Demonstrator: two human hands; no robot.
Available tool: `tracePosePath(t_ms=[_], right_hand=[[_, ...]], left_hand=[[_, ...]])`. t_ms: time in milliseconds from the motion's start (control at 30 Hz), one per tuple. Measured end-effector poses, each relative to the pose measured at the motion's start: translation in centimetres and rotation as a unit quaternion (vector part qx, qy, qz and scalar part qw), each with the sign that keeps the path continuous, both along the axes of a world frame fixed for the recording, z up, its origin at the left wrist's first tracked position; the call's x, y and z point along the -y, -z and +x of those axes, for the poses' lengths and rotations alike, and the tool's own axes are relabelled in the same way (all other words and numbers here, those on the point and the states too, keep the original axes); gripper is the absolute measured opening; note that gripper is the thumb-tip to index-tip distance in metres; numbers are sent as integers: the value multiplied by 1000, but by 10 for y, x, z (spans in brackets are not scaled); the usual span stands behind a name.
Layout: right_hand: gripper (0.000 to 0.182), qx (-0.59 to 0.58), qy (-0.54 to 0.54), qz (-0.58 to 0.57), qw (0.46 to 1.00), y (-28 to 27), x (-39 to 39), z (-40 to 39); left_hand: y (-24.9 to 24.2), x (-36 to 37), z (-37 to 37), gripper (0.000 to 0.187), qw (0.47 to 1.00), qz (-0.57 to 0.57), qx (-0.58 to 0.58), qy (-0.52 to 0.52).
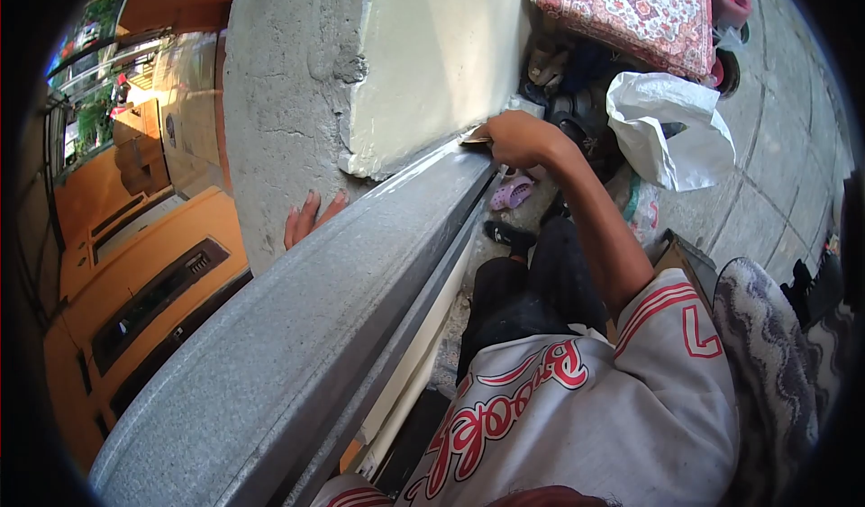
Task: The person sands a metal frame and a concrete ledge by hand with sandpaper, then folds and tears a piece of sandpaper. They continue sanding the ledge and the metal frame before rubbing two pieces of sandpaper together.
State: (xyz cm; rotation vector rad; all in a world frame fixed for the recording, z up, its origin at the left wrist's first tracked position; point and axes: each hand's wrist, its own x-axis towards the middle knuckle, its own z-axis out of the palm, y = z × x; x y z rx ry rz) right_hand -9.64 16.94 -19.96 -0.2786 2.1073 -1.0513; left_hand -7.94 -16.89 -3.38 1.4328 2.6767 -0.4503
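My right hand [521, 140] is closed on a small, thin, flat brownish piece [476, 138]; its exact kind is too small to tell. That piece touches the joint where a grey ledge [360, 246] meets a cream-painted wall [432, 66]. Whitish streaks [416, 167] run along this joint, left of the hand. Only the fingertips of my left hand [312, 217] show past the far side of the ledge. They are spread apart against the rough grey concrete [284, 102], and the rest of that hand is hidden behind the ledge.
Shoes and a lilac clog [512, 192] lie on the floor beyond my right arm. A white sack [671, 129] stands near a red patterned cloth [626, 12]. Patterned grey fabric [766, 345] is at my right side. An orange vehicle [149, 291] is beyond the ledge.
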Motion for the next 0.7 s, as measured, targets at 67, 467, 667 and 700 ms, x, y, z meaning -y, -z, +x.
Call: tracePosePath(t_ms=[67,467,667,700], right_hand=[[54,-26,25,-39,999,-32,-1,10],[58,-28,44,-71,996,-29,-7,14],[61,21,21,-11,1000,-21,-6,2],[61,-5,-5,-8,1000,-15,-5,2]], left_hand=[[5,7,1,48,999,-3,23,-24],[-3,11,-4,50,872,71,349,-336],[-3,11,-10,51,864,71,368,-335],[-2,12,-10,51,866,70,369,-330]])
